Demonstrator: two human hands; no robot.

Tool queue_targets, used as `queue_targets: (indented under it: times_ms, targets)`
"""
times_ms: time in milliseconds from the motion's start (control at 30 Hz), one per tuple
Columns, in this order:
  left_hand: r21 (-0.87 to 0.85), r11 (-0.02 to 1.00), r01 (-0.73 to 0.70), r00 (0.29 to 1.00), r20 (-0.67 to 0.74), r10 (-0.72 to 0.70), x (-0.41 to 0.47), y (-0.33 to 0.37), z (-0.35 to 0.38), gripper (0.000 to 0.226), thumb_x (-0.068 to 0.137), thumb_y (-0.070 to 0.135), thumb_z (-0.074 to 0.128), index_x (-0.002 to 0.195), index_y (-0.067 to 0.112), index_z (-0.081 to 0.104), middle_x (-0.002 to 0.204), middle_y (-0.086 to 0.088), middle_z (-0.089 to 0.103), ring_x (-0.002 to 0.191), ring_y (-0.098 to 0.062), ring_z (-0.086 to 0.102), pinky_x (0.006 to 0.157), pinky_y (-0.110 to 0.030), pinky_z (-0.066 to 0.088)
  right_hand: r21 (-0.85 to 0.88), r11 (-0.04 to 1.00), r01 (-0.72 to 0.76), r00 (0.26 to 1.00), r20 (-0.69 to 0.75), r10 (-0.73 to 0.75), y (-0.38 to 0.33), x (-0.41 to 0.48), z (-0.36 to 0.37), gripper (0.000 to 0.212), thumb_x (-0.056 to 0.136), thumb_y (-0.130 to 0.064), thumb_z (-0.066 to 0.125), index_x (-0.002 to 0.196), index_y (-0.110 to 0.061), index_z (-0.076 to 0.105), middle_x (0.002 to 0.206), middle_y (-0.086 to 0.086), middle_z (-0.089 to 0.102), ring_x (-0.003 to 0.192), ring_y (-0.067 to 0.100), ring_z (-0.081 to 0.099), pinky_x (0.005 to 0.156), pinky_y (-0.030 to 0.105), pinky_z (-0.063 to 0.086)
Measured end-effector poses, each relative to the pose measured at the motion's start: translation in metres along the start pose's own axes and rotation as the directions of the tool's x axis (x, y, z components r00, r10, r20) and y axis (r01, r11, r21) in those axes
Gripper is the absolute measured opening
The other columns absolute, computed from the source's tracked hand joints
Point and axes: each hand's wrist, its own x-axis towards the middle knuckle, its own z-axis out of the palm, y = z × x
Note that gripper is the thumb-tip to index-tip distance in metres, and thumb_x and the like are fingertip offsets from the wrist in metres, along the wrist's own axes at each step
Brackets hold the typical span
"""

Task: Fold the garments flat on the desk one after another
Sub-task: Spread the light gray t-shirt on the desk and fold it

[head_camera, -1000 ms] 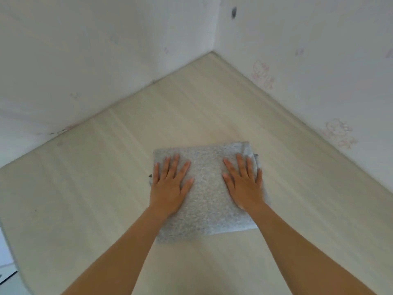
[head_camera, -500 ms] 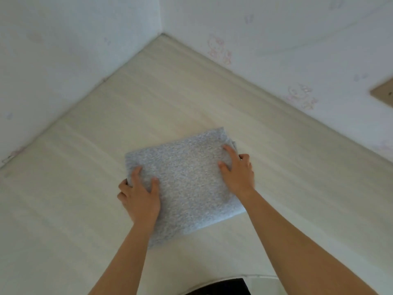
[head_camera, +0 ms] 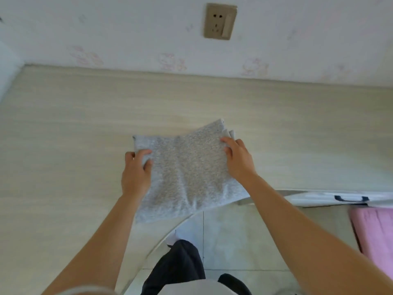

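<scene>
A beige wall socket [head_camera: 220,21] sits on the white wall [head_camera: 127,28] above the far edge of the surface [head_camera: 63,124], with faint pink cartoon prints [head_camera: 172,61] just above that edge. Past the near right edge, a white item with dark blue loops [head_camera: 340,198] lies beside a pink cloth [head_camera: 376,231], with pale floor tiles [head_camera: 244,231] below.
</scene>
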Motion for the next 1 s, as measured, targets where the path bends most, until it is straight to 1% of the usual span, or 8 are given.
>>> queue_targets:
  times_ms: [200, 333, 433, 600, 667, 700, 800, 1000]
  targets:
    - [-0.092, 0.944, -0.316, 0.94, 0.105, 0.325, -0.066, 0.121, 0.083, 0.025, 0.098, 0.017, 0.052, 0.119, 0.027, 0.061, 0.112, -0.002, 0.039, 0.056, -0.01, 0.045, 0.064, -0.031, 0.041, 0.107, 0.982, -0.156, 0.946, -0.272, 0.179, 0.131, -0.113, -0.095, 0.037, 0.103, -0.018, 0.034, 0.136, -0.026, 0.05, 0.115, 0.006, 0.047, 0.083, 0.029, 0.056, 0.073, 0.045, 0.049]
    - [-0.143, 0.875, -0.462, 0.853, 0.199, 0.482, -0.151, 0.199, 0.152, 0.026, 0.096, 0.014, 0.053, 0.118, 0.025, 0.063, 0.11, -0.001, 0.038, 0.067, -0.013, 0.045, 0.072, -0.026, 0.039, 0.183, 0.944, -0.275, 0.847, -0.419, 0.327, 0.227, -0.222, -0.146, 0.037, 0.102, -0.017, 0.037, 0.136, -0.025, 0.051, 0.11, 0.004, 0.048, 0.084, 0.026, 0.055, 0.076, 0.04, 0.049]
    - [-0.186, 0.81, -0.556, 0.744, 0.323, 0.585, -0.223, 0.245, 0.207, 0.027, 0.095, 0.011, 0.055, 0.117, 0.022, 0.065, 0.112, -0.006, 0.041, 0.083, -0.019, 0.049, 0.081, -0.024, 0.037, 0.257, 0.893, -0.371, 0.735, -0.507, 0.451, 0.292, -0.316, -0.168, 0.038, 0.1, -0.013, 0.04, 0.135, -0.022, 0.053, 0.103, 0.003, 0.047, 0.081, 0.026, 0.055, 0.075, 0.04, 0.049]
    - [-0.262, 0.724, -0.639, 0.516, 0.551, 0.655, -0.339, 0.3, 0.289, 0.025, 0.098, 0.016, 0.052, 0.118, 0.024, 0.062, 0.116, -0.002, 0.036, 0.088, -0.016, 0.048, 0.083, -0.028, 0.044, 0.398, 0.734, -0.55, 0.538, -0.503, 0.676, 0.37, -0.463, -0.169, 0.04, 0.101, -0.014, 0.039, 0.139, -0.024, 0.049, 0.108, 0.002, 0.045, 0.087, 0.019, 0.051, 0.076, 0.034, 0.042]
    - [-0.275, 0.672, -0.688, 0.392, 0.638, 0.663, -0.385, 0.314, 0.322, 0.026, 0.099, 0.02, 0.05, 0.122, 0.026, 0.06, 0.115, 0.002, 0.032, 0.085, -0.016, 0.05, 0.079, -0.029, 0.046, 0.496, 0.631, -0.596, 0.418, -0.479, 0.772, 0.394, -0.519, -0.16, 0.041, 0.101, -0.013, 0.04, 0.139, -0.025, 0.049, 0.108, 0.0, 0.045, 0.088, 0.019, 0.052, 0.076, 0.034, 0.042]
    - [-0.277, 0.662, -0.697, 0.353, 0.671, 0.652, -0.399, 0.317, 0.329, 0.027, 0.099, 0.021, 0.048, 0.124, 0.028, 0.058, 0.116, 0.004, 0.031, 0.086, -0.016, 0.051, 0.077, -0.029, 0.045, 0.529, 0.594, -0.606, 0.385, -0.458, 0.801, 0.399, -0.536, -0.152, 0.042, 0.1, -0.012, 0.042, 0.139, -0.025, 0.049, 0.106, -0.002, 0.044, 0.087, 0.019, 0.053, 0.076, 0.033, 0.042]
    - [-0.322, 0.593, -0.738, 0.155, 0.775, 0.613, -0.464, 0.332, 0.38, 0.029, 0.099, 0.019, 0.048, 0.126, 0.026, 0.057, 0.12, 0.002, 0.032, 0.095, -0.015, 0.049, 0.081, -0.024, 0.038, 0.636, 0.418, -0.649, 0.193, -0.394, 0.899, 0.425, -0.607, -0.13, 0.046, 0.097, -0.007, 0.045, 0.14, -0.022, 0.049, 0.102, -0.003, 0.043, 0.085, 0.017, 0.052, 0.073, 0.026, 0.036]
    - [-0.39, 0.508, -0.768, -0.127, 0.87, 0.477, -0.555, 0.34, 0.461, 0.045, 0.092, 0.011, 0.06, 0.135, 0.02, 0.051, 0.129, -0.001, 0.029, 0.108, -0.018, 0.048, 0.092, -0.024, 0.039, 0.744, 0.189, -0.641, -0.033, -0.272, 0.962, 0.462, -0.68, -0.09, 0.055, 0.092, -0.003, 0.054, 0.145, -0.015, 0.04, 0.114, 0.001, 0.04, 0.1, 0.022, 0.052, 0.081, 0.023, 0.035]
